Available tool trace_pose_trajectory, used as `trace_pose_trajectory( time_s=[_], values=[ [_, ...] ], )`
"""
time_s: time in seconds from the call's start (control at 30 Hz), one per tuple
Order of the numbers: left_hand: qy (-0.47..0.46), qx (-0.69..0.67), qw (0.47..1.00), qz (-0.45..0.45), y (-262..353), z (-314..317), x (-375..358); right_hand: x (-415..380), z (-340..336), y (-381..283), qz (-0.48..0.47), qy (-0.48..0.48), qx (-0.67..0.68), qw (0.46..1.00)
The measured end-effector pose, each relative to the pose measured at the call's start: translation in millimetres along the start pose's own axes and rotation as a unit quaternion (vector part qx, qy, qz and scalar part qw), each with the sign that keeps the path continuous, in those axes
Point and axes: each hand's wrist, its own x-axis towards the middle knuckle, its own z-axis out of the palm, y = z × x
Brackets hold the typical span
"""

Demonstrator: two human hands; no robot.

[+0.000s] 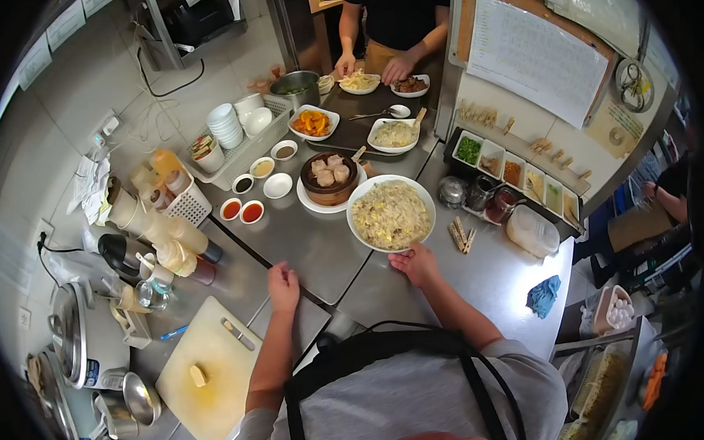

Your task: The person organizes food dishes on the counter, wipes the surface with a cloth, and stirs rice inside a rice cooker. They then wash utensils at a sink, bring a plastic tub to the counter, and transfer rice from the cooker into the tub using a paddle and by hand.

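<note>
A white bowl of fried rice [391,214] with bits of egg stands on the steel counter in front of me. My right hand [417,264] is at its near rim, thumb and fingers on the edge. My left hand [283,286] is curled closed above the counter, apart from the bowl, and nothing shows in it. Just beyond, a bamboo steamer [330,191] with several dumplings sits on a white plate [310,206]. Small sauce dishes [252,212] stand to its left, beside a small white dish [277,185].
Across the counter, a co-worker's hands [401,65] touch dishes on a dark tray [348,104]. A cutting board [183,393] with a knife [237,332] lies at left, near sauce bottles [183,234]. Garnish containers [513,172], clothespins [461,235] and a blue cloth [543,296] are at right.
</note>
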Motion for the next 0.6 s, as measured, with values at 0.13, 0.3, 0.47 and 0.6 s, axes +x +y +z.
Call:
trace_pose_trajectory(
  time_s=[0.13, 0.3, 0.47, 0.6],
  values=[
    [-0.026, 0.113, 0.988, 0.103, 10, -6, -1, 18, -1, -11, 0.000, 0.026, -0.013, 1.000],
    [-0.007, 0.183, 0.982, 0.037, 4, -2, 5, 33, 1, -20, -0.017, 0.047, -0.001, 0.999],
    [-0.034, 0.232, 0.971, 0.040, 5, -2, 5, 27, 12, -18, 0.017, 0.069, 0.084, 0.994],
    [-0.048, 0.232, 0.971, 0.023, 9, -5, 7, 1, 37, 16, 0.112, -0.073, 0.075, 0.988]
  ],
)
